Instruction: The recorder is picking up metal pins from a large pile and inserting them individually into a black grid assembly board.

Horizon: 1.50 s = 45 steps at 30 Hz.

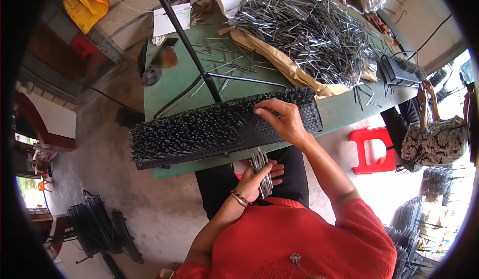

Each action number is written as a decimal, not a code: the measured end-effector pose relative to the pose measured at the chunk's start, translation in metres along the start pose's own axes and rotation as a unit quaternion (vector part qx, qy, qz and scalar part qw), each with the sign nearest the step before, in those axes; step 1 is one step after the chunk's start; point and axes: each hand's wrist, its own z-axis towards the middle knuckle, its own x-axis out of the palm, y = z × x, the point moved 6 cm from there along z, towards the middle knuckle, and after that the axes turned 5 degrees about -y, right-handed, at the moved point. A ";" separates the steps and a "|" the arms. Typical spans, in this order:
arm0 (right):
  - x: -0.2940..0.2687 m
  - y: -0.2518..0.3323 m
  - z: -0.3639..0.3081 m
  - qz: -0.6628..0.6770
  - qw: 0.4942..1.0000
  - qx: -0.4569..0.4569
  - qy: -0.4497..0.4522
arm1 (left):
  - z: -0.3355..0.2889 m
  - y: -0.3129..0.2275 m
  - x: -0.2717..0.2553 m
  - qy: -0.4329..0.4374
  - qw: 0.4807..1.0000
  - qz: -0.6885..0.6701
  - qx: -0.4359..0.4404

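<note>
A long black perforated bar [312, 118] lies across the near edge of the green table, with dense dark strips [189, 134] standing up from most of its holes. Some holes near its right end are bare. Over that part, my right hand [287, 122] is pinched, thumb against fingers; whatever lies between the fingertips is too small to make out. Lower down, close to my lap, my left hand [253, 182] grips a bundle of thin metal strips [261, 165] under its thumb, with their ends poking out past the fingers.
A large heap of loose metal strips [304, 32] rests on brown paper [279, 59] on the green table [174, 92]. A black frame pole [177, 22] rises behind the bar. At right are a red stool [363, 149] and another person [434, 142] working at a similar bar.
</note>
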 end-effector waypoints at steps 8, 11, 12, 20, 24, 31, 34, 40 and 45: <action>0.004 -0.007 0.001 -0.020 1.000 0.001 -0.010 | -0.001 0.000 -0.002 0.009 1.000 0.002 0.002; 0.002 -0.005 0.001 -0.034 0.999 -0.024 -0.005 | -0.001 -0.001 0.000 0.015 1.000 0.000 0.000; 0.002 -0.003 0.001 -0.045 0.998 -0.040 0.001 | -0.001 -0.001 0.000 0.018 1.000 0.000 0.001; 0.006 -0.002 -0.001 -0.035 0.998 -0.050 0.012 | 0.001 0.000 0.001 0.018 1.000 0.005 0.000; 0.007 0.002 -0.002 -0.031 0.998 -0.063 -0.005 | 0.000 -0.001 0.001 0.018 1.000 0.004 0.000; 0.007 0.000 -0.003 -0.032 0.997 -0.063 -0.004 | 0.000 0.001 0.000 0.020 1.000 0.003 -0.004; 0.007 -0.002 -0.004 -0.025 0.998 -0.058 -0.005 | 0.001 0.002 0.001 0.024 1.000 0.001 -0.006; 0.008 0.002 -0.004 -0.036 0.996 -0.078 0.004 | 0.000 0.003 0.000 0.022 1.000 0.003 -0.007; 0.011 0.004 -0.006 -0.044 0.993 -0.106 0.017 | 0.000 0.004 0.000 0.023 1.000 -0.001 -0.009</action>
